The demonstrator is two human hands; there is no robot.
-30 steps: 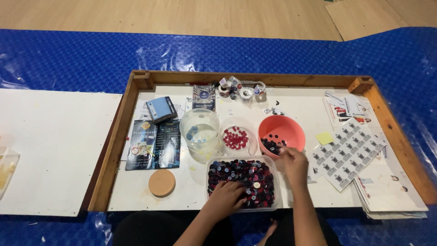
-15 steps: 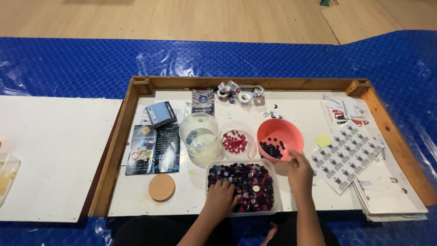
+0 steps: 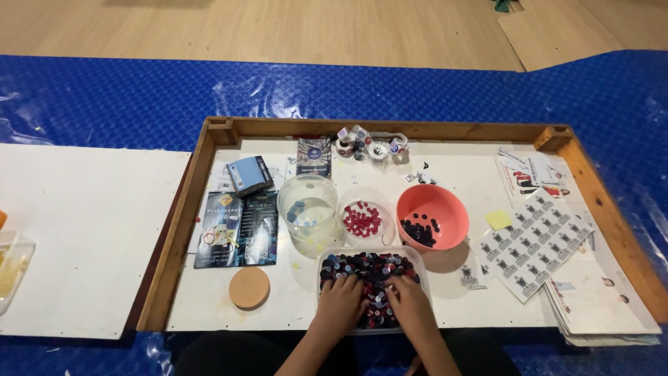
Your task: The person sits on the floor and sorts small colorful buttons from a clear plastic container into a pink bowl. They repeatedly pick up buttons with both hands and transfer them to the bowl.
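Head view. Both hands down in a clear plastic tub (image 3: 327, 261) full of small dark, red and white buttons (image 3: 369, 268), near the front edge of a white board inside a wooden frame (image 3: 182, 216). Left hand (image 3: 341, 301) palm-down on the left half of the pile, fingers spread over the pieces; cannot tell if anything is pinched underneath. Right hand (image 3: 410, 303) likewise flat on the right half, fingertips buried among the buttons, grip not readable.

Just behind the tub: a clear jar (image 3: 307, 209) with a few blue pieces, a small clear dish of red pieces (image 3: 363, 219), and a pink bowl (image 3: 445, 209) holding dark pieces. Left of the tub, a round cork lid (image 3: 249, 287) lying flat. Further left, dark printed cards (image 3: 236, 228). To the right, a sheet of printed stickers (image 3: 532, 240) and a yellow sticky note (image 3: 498, 220). Blue tarp (image 3: 104, 97) under everything.
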